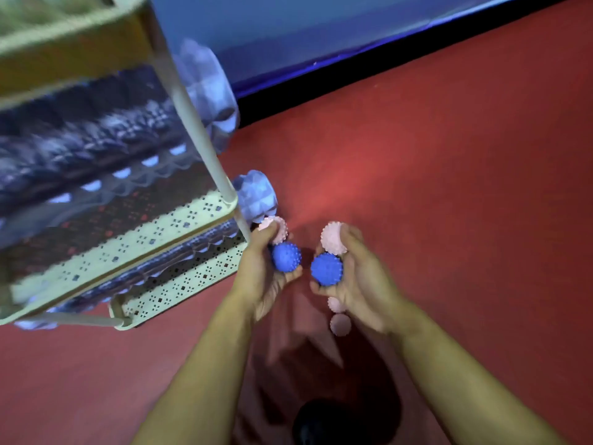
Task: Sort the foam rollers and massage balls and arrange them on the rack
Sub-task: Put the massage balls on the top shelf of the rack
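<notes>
Left hand curls round 2 spiky massage balls: pink ball under fingertips, blue ball in palm w/ thumb below. Right hand grips 2 more: pink spiky ball on top, blue spiky ball under it. 2 pink balls lie on red floor below right hand. Cream rack at left holds blurred foam rollers.
</notes>
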